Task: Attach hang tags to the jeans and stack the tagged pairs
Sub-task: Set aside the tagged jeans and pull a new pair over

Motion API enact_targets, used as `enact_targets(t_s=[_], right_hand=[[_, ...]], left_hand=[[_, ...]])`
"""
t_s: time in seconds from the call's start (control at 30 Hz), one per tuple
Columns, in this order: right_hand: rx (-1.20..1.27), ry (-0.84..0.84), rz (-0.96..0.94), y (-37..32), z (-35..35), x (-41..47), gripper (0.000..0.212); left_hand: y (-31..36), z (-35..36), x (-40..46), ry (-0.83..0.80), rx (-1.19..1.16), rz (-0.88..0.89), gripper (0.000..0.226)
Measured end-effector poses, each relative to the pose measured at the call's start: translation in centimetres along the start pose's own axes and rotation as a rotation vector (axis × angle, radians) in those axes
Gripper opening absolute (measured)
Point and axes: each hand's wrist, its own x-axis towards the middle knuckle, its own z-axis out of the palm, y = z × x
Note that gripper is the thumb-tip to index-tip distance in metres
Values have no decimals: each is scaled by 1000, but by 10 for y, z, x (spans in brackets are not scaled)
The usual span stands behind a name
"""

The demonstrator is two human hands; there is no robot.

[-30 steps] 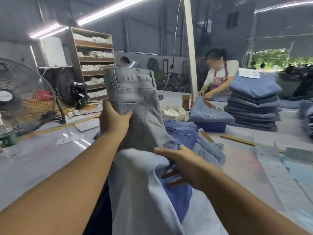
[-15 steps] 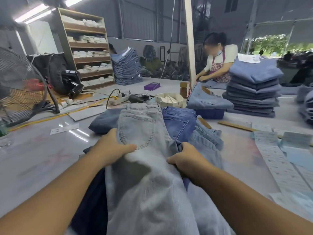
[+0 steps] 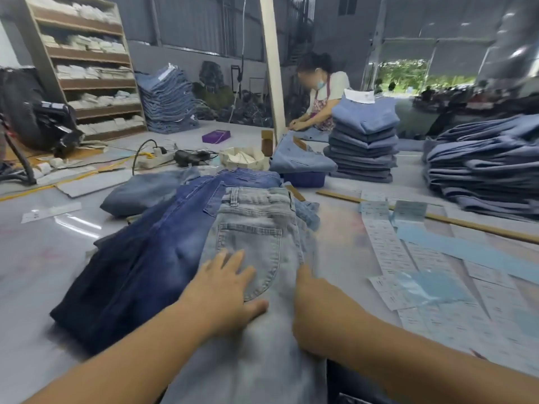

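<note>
I am pressing my left hand (image 3: 226,290) flat, fingers spread, on the pale jeans (image 3: 256,228) lying atop the counter pile, right hand (image 3: 313,313) steadying their edge, its fingers hidden, smoothing evenly outward.

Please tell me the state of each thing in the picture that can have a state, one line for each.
light grey jeans: lying flat on the pile, back pocket up
left hand: open, flat on the grey jeans
right hand: resting on the jeans' right edge, grip unclear
dark blue jeans: lying under the grey pair
folded jeans stack: neat, paper on top
label sheets: spread flat on the table
</note>
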Motion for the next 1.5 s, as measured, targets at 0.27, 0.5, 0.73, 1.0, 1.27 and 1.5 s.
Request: enact_targets(t_s=[0.27, 0.5, 0.73, 1.0, 1.27, 1.5], right_hand=[[-373, 54, -59, 1, -6, -42, 42], [-385, -93, -415, -6, 25, -62, 38], [-232, 34, -474, -9, 14, -79, 37], [-336, 157, -504, -9, 3, -75, 24], [5, 469, -361, 10, -70, -67, 17], [216, 716, -466, 11, -79, -70, 9]], left_hand=[[14, -5, -30, -231, -73, 256, 45], [16, -13, -35, -255, -112, 222, 43], [30, -25, -53, -261, -21, 170, 32], [29, -44, -90, -108, -360, 178, 24], [-4, -79, -127, -64, -596, 195, 47], [-11, -89, -106, 430, -804, 75, 19]])
